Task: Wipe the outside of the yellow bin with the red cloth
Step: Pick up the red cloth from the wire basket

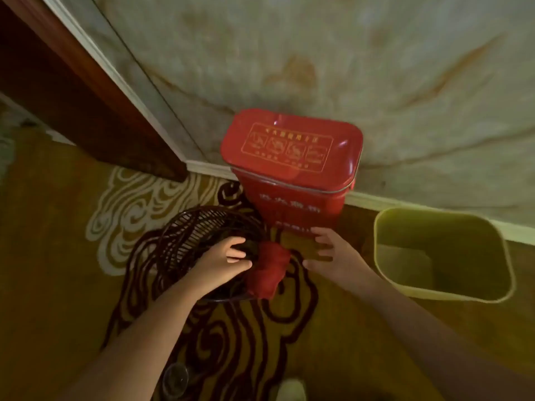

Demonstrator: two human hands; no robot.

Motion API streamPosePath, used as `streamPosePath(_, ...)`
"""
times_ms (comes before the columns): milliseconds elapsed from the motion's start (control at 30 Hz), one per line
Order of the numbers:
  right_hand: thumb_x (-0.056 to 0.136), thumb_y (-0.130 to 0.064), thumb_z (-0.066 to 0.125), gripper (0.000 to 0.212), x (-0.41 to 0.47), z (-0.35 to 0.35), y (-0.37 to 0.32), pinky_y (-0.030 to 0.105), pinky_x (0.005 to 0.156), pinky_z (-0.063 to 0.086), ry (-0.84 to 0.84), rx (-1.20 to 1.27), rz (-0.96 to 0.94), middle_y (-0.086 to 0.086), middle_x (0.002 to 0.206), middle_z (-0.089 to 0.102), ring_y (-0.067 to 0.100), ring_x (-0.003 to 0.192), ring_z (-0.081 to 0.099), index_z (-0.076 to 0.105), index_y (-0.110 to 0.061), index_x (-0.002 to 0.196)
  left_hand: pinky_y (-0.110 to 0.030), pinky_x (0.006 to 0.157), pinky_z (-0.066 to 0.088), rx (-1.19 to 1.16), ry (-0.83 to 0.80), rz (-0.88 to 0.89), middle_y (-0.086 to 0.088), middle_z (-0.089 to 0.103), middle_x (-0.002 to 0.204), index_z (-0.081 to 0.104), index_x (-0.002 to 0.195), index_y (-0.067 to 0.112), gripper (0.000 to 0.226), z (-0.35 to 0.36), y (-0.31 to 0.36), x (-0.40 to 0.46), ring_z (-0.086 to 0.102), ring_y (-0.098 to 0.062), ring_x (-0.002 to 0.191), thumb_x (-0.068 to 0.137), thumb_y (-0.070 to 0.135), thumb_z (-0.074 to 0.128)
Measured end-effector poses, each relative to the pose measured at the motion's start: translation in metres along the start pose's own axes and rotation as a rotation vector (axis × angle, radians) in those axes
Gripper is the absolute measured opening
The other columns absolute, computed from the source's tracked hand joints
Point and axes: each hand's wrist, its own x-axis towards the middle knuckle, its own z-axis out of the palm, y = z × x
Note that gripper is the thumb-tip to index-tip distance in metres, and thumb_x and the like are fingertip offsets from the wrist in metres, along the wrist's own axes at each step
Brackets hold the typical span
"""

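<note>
The yellow bin [443, 293] stands upright on the carpet at the right, next to the wall, and its inside looks bare. A crumpled red cloth [270, 269] hangs over the near rim of a dark wire basket [185, 235] at centre left. My left hand [224, 260] rests on the basket's rim, fingers curled, touching the cloth's left side. Just right of the cloth, my right hand [333, 256] hovers with fingers spread and nothing in it, a short way left of the bin.
A red metal box [289, 157] with gold print stands against the marbled wall behind the basket. A dark wooden door frame [86, 91] runs along the left. The carpet [72, 285] is patterned gold and maroon. A small clear glass [175, 380] sits near my left forearm.
</note>
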Motion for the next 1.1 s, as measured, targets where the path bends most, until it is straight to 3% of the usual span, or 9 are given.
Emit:
streamPosePath(300, 0.072, -0.034, 0.075, 0.071, 0.111, 0.07, 0.136, 0.025, 0.08, 0.044, -0.073, 0.089, -0.065, -0.006, 0.13, 0.044, 0.013, 0.11, 0.051, 0.038, -0.035, 0.133, -0.036, 0.096, 0.038, -0.067, -0.024, -0.072, 0.004, 0.051, 0.133, 0.037, 0.135, 0.033, 0.055, 0.06, -0.1, 0.149, 0.044, -0.016, 0.123, 0.084, 0.037, 0.058)
streamPosePath(400, 0.074, -0.028, 0.075, 0.071, 0.147, 0.082, 0.164, 0.014, 0.072, 0.047, -0.115, 0.098, -0.146, -0.002, 0.138, 0.042, 0.008, 0.105, 0.052, 0.039, -0.033, 0.134, -0.041, 0.099, 0.04, -0.141, -0.054, -0.083, 0.003, 0.045, 0.138, 0.037, 0.135, 0.036, 0.054, 0.074, -0.126, 0.193, 0.042, -0.018, 0.126, 0.085, 0.037, 0.056)
streamPosePath(467, 0.076, -0.025, 0.074, 0.072, 0.165, 0.088, 0.172, 0.009, 0.066, 0.049, -0.174, 0.125, -0.194, 0.001, 0.143, 0.037, 0.008, 0.109, 0.05, 0.037, -0.031, 0.137, -0.041, 0.091, 0.046, -0.244, -0.111, -0.068, 0.002, 0.045, 0.137, 0.036, 0.136, 0.038, 0.057, 0.078, -0.139, 0.212, 0.045, -0.02, 0.123, 0.083, 0.041, 0.058)
streamPosePath(533, 0.077, -0.028, 0.072, 0.071, 0.175, 0.095, 0.172, 0.021, 0.08, 0.052, -0.242, 0.111, -0.206, -0.002, 0.143, 0.036, 0.013, 0.12, 0.048, 0.035, -0.035, 0.138, -0.038, 0.083, 0.049, -0.316, -0.195, -0.037, 0.003, 0.05, 0.132, 0.036, 0.134, 0.042, 0.061, 0.079, -0.148, 0.219, 0.05, -0.02, 0.117, 0.078, 0.044, 0.061)
streamPosePath(600, 0.079, -0.029, 0.07, 0.064, 0.178, 0.1, 0.169, 0.035, 0.086, 0.052, -0.299, 0.114, -0.181, -0.008, 0.135, 0.042, 0.013, 0.119, 0.05, 0.04, -0.038, 0.135, -0.038, 0.083, 0.05, -0.327, -0.233, -0.018, 0.002, 0.054, 0.127, 0.037, 0.132, 0.043, 0.059, 0.08, -0.153, 0.219, 0.054, -0.02, 0.115, 0.079, 0.039, 0.063)
streamPosePath(733, 0.082, -0.021, 0.068, 0.044, 0.175, 0.101, 0.17, 0.031, 0.08, 0.055, -0.287, 0.257, -0.125, -0.011, 0.116, 0.06, 0.01, 0.107, 0.059, 0.053, -0.036, 0.12, -0.031, 0.077, 0.053, -0.347, -0.209, -0.019, 0.001, 0.06, 0.121, 0.04, 0.133, 0.036, 0.059, 0.078, -0.154, 0.213, 0.058, -0.016, 0.109, 0.082, 0.016, 0.063)
streamPosePath(867, 0.081, -0.009, 0.067, 0.044, 0.179, 0.103, 0.179, 0.031, 0.075, 0.056, -0.228, 0.342, -0.083, -0.005, 0.094, 0.066, 0.011, 0.091, 0.065, 0.057, -0.025, 0.12, -0.02, 0.063, 0.054, -0.298, -0.113, 0.023, 0.005, 0.065, 0.107, 0.051, 0.125, 0.034, 0.057, 0.077, -0.156, 0.213, 0.063, -0.008, 0.096, 0.078, 0.006, 0.066)
streamPosePath(1000, 0.081, -0.008, 0.065, 0.03, 0.177, 0.095, 0.178, 0.03, 0.083, 0.052, -0.199, 0.311, -0.059, -0.003, 0.092, 0.069, 0.011, 0.088, 0.064, 0.066, -0.016, 0.109, -0.029, 0.085, 0.052, -0.33, -0.033, 0.086, -0.006, 0.064, 0.117, 0.055, 0.125, 0.024, 0.058, 0.081, -0.161, 0.212, 0.061, -0.019, 0.107, 0.075, -0.004, 0.066)
streamPosePath(1100, 0.08, -0.004, 0.063, 0.014, 0.17, 0.091, 0.172, 0.018, 0.063, 0.052, -0.258, 0.369, -0.059, -0.002, 0.08, 0.069, 0.006, 0.07, 0.065, 0.069, -0.015, 0.087, -0.02, 0.071, 0.055, -0.32, 0.005, 0.141, -0.003, 0.066, 0.105, 0.059, 0.119, 0.022, 0.056, 0.083, -0.159, 0.205, 0.064, -0.014, 0.096, 0.073, -0.009, 0.064)
